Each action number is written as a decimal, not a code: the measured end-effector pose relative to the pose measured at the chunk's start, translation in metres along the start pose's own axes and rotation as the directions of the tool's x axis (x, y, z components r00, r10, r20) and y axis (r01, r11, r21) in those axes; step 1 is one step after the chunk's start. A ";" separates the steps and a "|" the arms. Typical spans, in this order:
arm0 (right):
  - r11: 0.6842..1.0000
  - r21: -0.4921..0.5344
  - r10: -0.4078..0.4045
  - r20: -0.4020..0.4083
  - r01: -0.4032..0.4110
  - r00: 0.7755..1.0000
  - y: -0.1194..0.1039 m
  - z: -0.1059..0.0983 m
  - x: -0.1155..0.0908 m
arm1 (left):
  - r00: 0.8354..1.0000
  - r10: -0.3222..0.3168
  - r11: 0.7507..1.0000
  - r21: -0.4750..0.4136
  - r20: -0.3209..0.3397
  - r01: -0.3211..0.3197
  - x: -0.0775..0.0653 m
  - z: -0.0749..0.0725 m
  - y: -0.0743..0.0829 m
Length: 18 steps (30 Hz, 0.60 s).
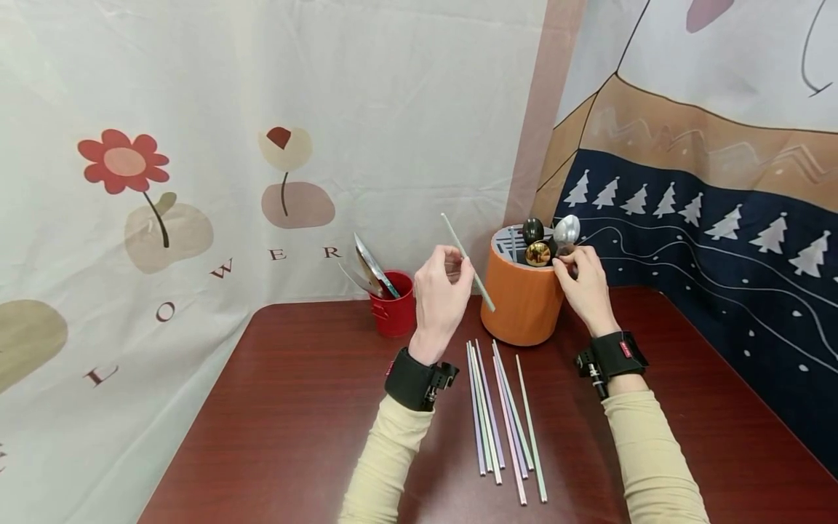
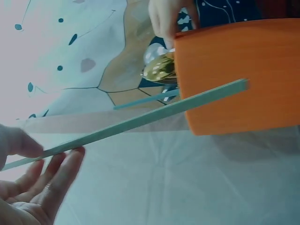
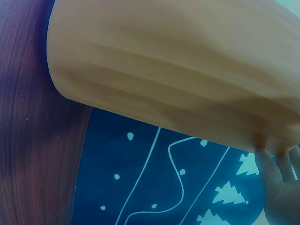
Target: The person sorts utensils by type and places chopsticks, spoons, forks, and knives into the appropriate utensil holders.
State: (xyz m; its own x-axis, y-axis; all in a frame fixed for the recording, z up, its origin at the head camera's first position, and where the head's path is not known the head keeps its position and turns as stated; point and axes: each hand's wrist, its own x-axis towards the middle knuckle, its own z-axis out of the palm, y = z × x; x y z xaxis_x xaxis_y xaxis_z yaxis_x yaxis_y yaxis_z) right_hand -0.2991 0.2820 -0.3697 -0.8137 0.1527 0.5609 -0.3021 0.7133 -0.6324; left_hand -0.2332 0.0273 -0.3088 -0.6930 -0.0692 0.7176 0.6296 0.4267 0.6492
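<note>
My left hand (image 1: 440,295) pinches a pale green chopstick (image 1: 483,291) between thumb and fingertips, in the air just left of the orange utensil holder (image 1: 520,309). The chopstick (image 2: 164,112) slants across the left wrist view in front of the holder. My right hand (image 1: 585,280) grips the holder's right rim, beside a silver spoon (image 1: 567,230); in the right wrist view its fingers touch the outer wall. A gold spoon (image 1: 538,254), a black utensil (image 1: 533,231) and a blue-green chopstick (image 2: 136,101) stand in the holder.
Several pastel chopsticks (image 1: 504,422) lie loosely side by side on the dark wooden table (image 1: 294,437), in front of the holder. A red bucket (image 1: 393,316) with metal utensils stands at the back left. Patterned cloths (image 1: 406,109) hang behind the table and along its right side.
</note>
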 end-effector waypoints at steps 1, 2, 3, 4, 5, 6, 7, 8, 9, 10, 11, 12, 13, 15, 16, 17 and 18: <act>1.000 -0.001 0.000 0.000 0.000 1.000 0.000 0.000 0.000 | 1.000 0.011 1.000 -0.025 -0.006 -0.011 0.002 0.001 0.002; 1.000 -0.004 -0.002 -0.002 0.002 1.000 -0.001 0.000 0.000 | 1.000 0.022 0.999 -0.043 -0.016 -0.022 0.004 0.002 0.004; 1.000 -0.006 -0.002 -0.003 0.002 1.000 -0.001 0.000 0.000 | 0.999 0.033 0.997 -0.063 -0.024 -0.035 0.007 0.003 0.006; 1.000 -0.006 -0.002 -0.004 0.002 1.000 -0.001 0.000 -0.001 | 0.999 0.044 0.996 -0.077 -0.031 -0.047 0.009 0.005 0.007; 1.000 -0.006 -0.003 -0.004 0.003 1.000 -0.001 0.000 -0.001 | 0.998 0.056 0.994 -0.088 -0.041 -0.060 0.011 0.007 0.008; 1.000 -0.006 -0.003 -0.005 0.003 1.000 0.000 0.000 -0.001 | 0.996 0.070 0.993 -0.094 -0.055 -0.075 0.013 0.009 0.009; 1.000 -0.006 -0.003 -0.006 0.003 1.000 0.000 0.001 0.000 | 0.994 0.084 0.991 -0.096 -0.073 -0.091 0.015 0.011 0.010; 1.000 -0.005 -0.003 -0.006 0.003 1.000 0.000 0.001 -0.001 | 0.991 0.098 0.990 -0.094 -0.093 -0.107 0.017 0.014 0.010; 1.000 -0.005 -0.003 -0.006 0.003 1.000 0.000 0.001 -0.001 | 0.987 0.112 0.988 -0.092 -0.112 -0.122 0.019 0.017 0.010; 1.000 -0.006 -0.003 -0.006 0.003 1.000 0.000 0.001 -0.001 | 0.983 0.125 0.987 -0.087 -0.133 -0.138 0.022 0.019 0.010; 1.000 -0.006 -0.002 -0.006 0.002 1.000 0.000 0.001 -0.001 | 0.979 0.137 0.984 -0.088 -0.151 -0.152 0.024 0.022 0.010; 1.000 -0.004 0.000 -0.005 0.000 1.000 0.000 0.001 -0.001 | 0.975 0.149 0.982 -0.087 -0.167 -0.166 0.026 0.025 0.010; 1.000 -0.003 0.000 -0.003 0.000 1.000 0.000 0.001 -0.001 | 0.971 0.161 0.981 -0.083 -0.180 -0.178 0.027 0.027 0.010; 1.000 -0.003 0.002 -0.003 -0.002 1.000 -0.001 0.000 -0.001 | 0.964 0.182 0.976 -0.082 -0.191 -0.201 0.031 0.033 0.009; 1.000 0.000 0.004 -0.001 -0.004 1.000 -0.001 0.000 -0.001 | 0.962 0.193 0.974 -0.080 -0.192 -0.211 0.032 0.036 0.008; 1.000 0.002 0.008 0.000 -0.008 1.000 -0.001 0.000 -0.001 | 0.961 0.204 0.972 -0.077 -0.190 -0.221 0.033 0.038 0.008; 1.000 0.004 0.011 0.003 -0.011 1.000 -0.001 0.000 -0.001 | 0.959 0.214 0.971 -0.068 -0.185 -0.230 0.033 0.041 0.007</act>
State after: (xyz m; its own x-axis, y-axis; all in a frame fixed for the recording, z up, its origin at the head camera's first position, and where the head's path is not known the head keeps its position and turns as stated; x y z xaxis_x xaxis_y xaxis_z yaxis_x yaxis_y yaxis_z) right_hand -0.2984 0.2811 -0.3697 -0.8181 0.1585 0.5528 -0.2956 0.7086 -0.6407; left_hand -0.2664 0.0645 -0.2908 -0.4645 -0.1422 0.8741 0.7948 0.3685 0.4823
